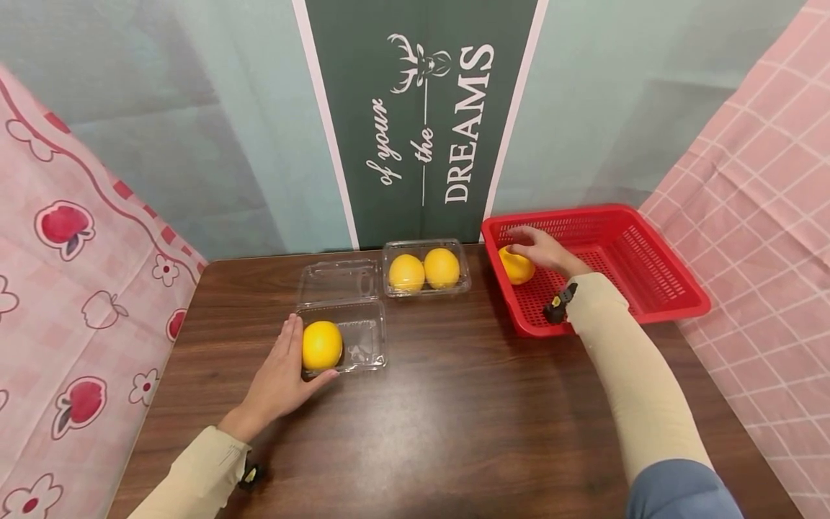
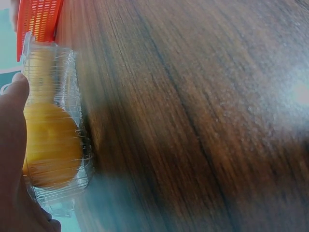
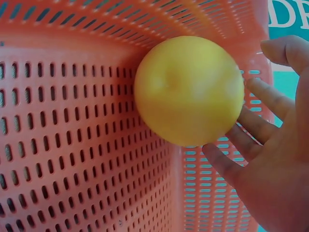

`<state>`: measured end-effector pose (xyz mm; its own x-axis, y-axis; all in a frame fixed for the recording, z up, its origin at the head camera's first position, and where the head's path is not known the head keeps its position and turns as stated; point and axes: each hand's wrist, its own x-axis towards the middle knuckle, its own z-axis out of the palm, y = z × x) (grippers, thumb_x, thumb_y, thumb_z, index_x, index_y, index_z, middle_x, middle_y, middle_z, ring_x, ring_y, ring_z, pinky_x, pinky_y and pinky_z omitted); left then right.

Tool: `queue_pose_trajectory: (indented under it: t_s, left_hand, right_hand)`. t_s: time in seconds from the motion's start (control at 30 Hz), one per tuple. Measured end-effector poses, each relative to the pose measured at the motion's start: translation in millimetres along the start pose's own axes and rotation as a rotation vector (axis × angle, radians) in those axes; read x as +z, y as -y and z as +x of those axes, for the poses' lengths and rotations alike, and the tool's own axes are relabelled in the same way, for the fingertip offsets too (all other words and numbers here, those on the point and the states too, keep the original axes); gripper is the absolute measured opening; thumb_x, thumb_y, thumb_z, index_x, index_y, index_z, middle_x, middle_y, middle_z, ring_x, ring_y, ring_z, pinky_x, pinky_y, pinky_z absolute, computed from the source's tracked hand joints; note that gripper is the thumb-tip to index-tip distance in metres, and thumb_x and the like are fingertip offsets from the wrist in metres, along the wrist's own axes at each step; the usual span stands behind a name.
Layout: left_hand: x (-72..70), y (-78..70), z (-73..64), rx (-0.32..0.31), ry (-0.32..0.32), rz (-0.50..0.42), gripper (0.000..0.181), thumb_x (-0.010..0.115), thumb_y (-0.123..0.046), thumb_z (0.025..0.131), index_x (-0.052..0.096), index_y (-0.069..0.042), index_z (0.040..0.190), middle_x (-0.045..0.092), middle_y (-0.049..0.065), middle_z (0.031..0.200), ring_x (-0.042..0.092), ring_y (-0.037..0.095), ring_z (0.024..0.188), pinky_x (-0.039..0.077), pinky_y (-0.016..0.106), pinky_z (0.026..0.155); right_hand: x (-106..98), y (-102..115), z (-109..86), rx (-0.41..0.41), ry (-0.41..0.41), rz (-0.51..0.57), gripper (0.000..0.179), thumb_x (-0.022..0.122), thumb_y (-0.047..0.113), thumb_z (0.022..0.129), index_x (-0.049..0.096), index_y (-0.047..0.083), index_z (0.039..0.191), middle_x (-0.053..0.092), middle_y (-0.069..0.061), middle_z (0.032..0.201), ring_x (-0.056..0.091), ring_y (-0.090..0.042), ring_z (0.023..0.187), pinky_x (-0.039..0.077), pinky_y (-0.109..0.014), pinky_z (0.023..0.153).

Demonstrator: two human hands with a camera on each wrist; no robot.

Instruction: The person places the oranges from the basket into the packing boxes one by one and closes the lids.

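My left hand [image 1: 277,386] rests with straight fingers along the left side of an open clear plastic clamshell box [image 1: 363,335]. One round yellow orange [image 1: 322,346] sits in the left part of that box, and its lid is folded back. Inside the red basket [image 1: 622,288], another yellow orange [image 3: 188,92] lies by the corner. My right hand [image 3: 275,154] reaches down beside this orange with its fingers spread along one side. The thumb stands apart from the fruit; whether the fingertips touch it I cannot tell.
A second clear box [image 1: 424,290] with two oranges stands behind, near the back edge of the brown wooden table [image 1: 415,425]. Hanging cloths border the table at the back and on both sides. The basket is against the right cloth.
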<state>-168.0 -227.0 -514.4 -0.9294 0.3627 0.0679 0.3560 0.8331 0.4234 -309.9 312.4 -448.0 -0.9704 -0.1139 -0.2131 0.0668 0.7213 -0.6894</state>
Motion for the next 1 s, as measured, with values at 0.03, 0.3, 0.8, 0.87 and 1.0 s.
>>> queue_pose_trajectory:
  t_s: [0.03,0.3,0.8,0.87,1.0]
  left_hand:
    - [1.6,-0.1,-1.7,0.001,-0.003,0.001,0.119,0.071,-0.062,0.088,0.009,0.01,0.158,0.01,0.03,0.165,0.016,0.044,0.152,0.024,0.059,0.119]
    - [14.3,-0.8,-14.7,-0.001,-0.019,0.011,0.119,0.07,-0.062,0.088,0.007,0.009,0.159,0.009,0.029,0.166,0.015,0.044,0.153,0.024,0.059,0.12]
    - [15.8,-3.3,-24.8,0.008,-0.03,0.01,0.119,0.071,-0.063,0.087,0.008,0.009,0.159,0.009,0.03,0.166,0.016,0.045,0.152,0.024,0.06,0.119]
    - [14.5,-3.1,-24.6,0.007,-0.027,0.012,0.119,0.071,-0.063,0.087,0.009,0.009,0.159,0.009,0.029,0.166,0.017,0.045,0.152,0.025,0.06,0.119]
    - [10.9,-3.4,-24.6,0.003,-0.014,0.009,0.119,0.071,-0.063,0.087,0.009,0.009,0.159,0.009,0.029,0.166,0.017,0.045,0.152,0.024,0.06,0.119]
  right_hand:
    - [2,-2,-0.2,-0.003,-0.001,-0.006,0.061,0.062,0.027,0.1,0.041,0.006,0.153,0.042,-0.023,0.153,0.041,-0.042,0.135,0.038,-0.06,0.113]
    - [17,-14,-8.7,-0.039,0.023,-0.028,0.07,0.064,0.032,0.099,0.035,0.003,0.156,0.042,-0.026,0.15,0.044,-0.042,0.129,0.04,-0.058,0.112]
    - [25,-20,-18.7,-0.078,0.081,-0.057,0.076,0.068,0.032,0.09,0.039,0.001,0.153,0.05,-0.025,0.136,0.049,-0.038,0.118,0.047,-0.052,0.103]
    - [24,-20,-19.7,-0.096,0.096,-0.051,0.078,0.07,0.032,0.089,0.039,-0.001,0.152,0.051,-0.024,0.133,0.05,-0.037,0.115,0.048,-0.049,0.1]
    - [21,-18,-21.6,-0.092,0.154,-0.052,0.083,0.073,0.027,0.088,0.032,-0.001,0.155,0.046,-0.026,0.138,0.046,-0.039,0.121,0.045,-0.053,0.105]
